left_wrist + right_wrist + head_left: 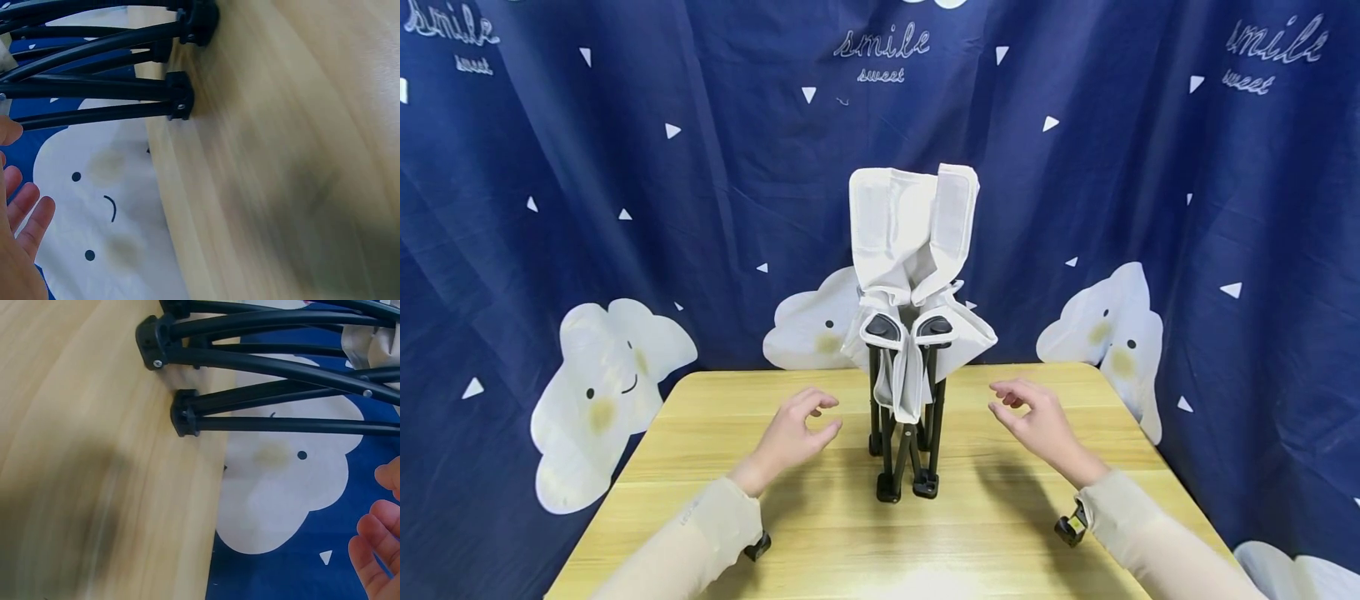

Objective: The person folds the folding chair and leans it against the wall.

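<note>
A folded chair [896, 225] stands upright near the middle of the table, its white fabric bunched above thin black legs. The leg tubes [94, 90] end in black plastic feet, which rest on the wood; the same feet [184, 412] show in the right wrist view. To the left of the chair my left hand [792, 433] hovers over the table, fingers loosely bent and holding nothing. On the other side my right hand [1036, 423] is raised in a like pose, also with nothing in it. Neither hand touches the chair.
The light wooden table [820, 550] has rounded far corners. Behind it hangs a dark blue curtain [730, 167] with white clouds, triangles and lettering. A small black device is worn at each wrist, below the sleeve cuffs.
</note>
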Motion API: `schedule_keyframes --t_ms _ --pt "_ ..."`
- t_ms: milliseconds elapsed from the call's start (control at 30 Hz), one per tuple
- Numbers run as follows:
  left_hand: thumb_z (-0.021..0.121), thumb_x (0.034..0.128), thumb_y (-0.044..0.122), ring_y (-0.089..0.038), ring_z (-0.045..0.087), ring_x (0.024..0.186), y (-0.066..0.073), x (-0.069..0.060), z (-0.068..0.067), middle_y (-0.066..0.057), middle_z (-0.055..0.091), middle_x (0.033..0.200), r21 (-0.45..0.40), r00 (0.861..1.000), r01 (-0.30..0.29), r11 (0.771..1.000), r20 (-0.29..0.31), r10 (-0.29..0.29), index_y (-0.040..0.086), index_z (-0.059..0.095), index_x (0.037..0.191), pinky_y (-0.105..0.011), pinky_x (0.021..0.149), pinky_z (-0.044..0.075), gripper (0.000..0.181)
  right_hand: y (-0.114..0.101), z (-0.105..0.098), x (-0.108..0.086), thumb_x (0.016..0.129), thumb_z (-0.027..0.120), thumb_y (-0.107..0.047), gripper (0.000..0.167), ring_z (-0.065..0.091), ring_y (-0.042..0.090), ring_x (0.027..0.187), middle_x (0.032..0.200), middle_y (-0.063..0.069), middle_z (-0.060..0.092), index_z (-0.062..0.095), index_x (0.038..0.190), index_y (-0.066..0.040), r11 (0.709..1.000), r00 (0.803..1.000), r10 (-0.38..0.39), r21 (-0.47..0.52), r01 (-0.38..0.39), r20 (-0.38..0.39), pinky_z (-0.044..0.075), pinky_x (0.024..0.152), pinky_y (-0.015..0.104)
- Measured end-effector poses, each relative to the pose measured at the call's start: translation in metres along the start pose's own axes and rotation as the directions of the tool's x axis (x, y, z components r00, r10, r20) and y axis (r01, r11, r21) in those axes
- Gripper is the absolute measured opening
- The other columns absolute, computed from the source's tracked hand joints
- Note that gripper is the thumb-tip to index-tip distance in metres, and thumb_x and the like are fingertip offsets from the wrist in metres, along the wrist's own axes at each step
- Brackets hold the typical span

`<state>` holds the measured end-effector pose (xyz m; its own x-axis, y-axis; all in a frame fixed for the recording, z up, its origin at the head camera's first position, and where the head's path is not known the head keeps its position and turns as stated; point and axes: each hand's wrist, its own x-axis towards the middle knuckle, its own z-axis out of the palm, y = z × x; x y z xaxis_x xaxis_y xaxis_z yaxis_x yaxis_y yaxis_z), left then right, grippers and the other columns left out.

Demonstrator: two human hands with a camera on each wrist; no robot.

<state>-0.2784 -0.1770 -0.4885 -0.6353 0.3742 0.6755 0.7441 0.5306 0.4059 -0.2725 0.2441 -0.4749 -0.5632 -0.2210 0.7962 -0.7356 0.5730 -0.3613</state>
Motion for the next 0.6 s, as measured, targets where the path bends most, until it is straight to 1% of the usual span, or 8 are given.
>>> schedule_keyframes --t_ms 167,300,400,533,600 --pt "0.087 0.0841 0.002 -0.024 0.073 0.097 0.0 -0.007 0.004 -0.008 0.077 0.104 0.006 1.0 0.015 1.0 0.015 -0.015 0.004 0.075 0.108 -0.036 0.08 0.066 0.027 -0.001 0.003 -0.005 0.076 0.085 0.015 0.03 0.069 0.023 0.071 0.084 0.01 0.075 0.079 0.102 0.001 1.0 1.0 0.014 0.012 -0.014 0.007 0.062 0.065 0.028" --pt "0.086 0.0848 0.002 -0.024 0.073 0.096 0.0 -0.011 0.007 -0.007 0.077 0.104 0.0 0.999 0.032 0.999 0.026 -0.032 0.005 0.075 0.108 -0.035 0.081 0.066 0.027 -0.001 0.005 -0.009 0.074 0.086 0.016 0.032 0.069 0.023 0.071 0.083 0.006 0.075 0.08 0.102 0.001 1.0 1.0 0.018 0.014 -0.018 0.002 0.061 0.065 0.027" --pt "0.086 0.0851 0.002 -0.024 0.073 0.096 -0.001 -0.015 0.01 -0.006 0.077 0.104 0.003 0.999 0.033 0.999 0.035 -0.034 0.006 0.075 0.108 -0.034 0.08 0.065 0.026 -0.002 0.006 -0.012 0.073 0.086 0.018 0.034 0.068 0.023 0.07 0.083 0.005 0.074 0.08 0.102 0.0 1.0 1.0 0.014 0.008 -0.014 0.002 0.061 0.064 0.027" --pt "0.086 0.0857 0.002 -0.026 0.074 0.095 -0.002 -0.021 0.013 -0.006 0.076 0.104 -0.002 0.998 0.047 0.999 0.052 -0.047 0.006 0.075 0.109 -0.034 0.081 0.065 0.026 -0.003 0.007 -0.015 0.073 0.086 0.018 0.035 0.068 0.024 0.069 0.083 0.004 0.074 0.079 0.102 0.0 1.0 1.0 0.019 0.007 -0.019 0.011 0.063 0.062 0.032" --pt "0.086 0.0861 0.002 -0.026 0.074 0.096 -0.002 -0.023 0.014 -0.006 0.076 0.105 -0.008 0.996 0.066 0.998 0.068 -0.065 0.007 0.075 0.11 -0.034 0.081 0.065 0.026 -0.004 0.007 -0.017 0.073 0.087 0.018 0.034 0.068 0.024 0.069 0.083 0.005 0.075 0.079 0.102 0.0 1.0 0.999 0.029 0.011 -0.029 0.022 0.063 0.062 0.034"
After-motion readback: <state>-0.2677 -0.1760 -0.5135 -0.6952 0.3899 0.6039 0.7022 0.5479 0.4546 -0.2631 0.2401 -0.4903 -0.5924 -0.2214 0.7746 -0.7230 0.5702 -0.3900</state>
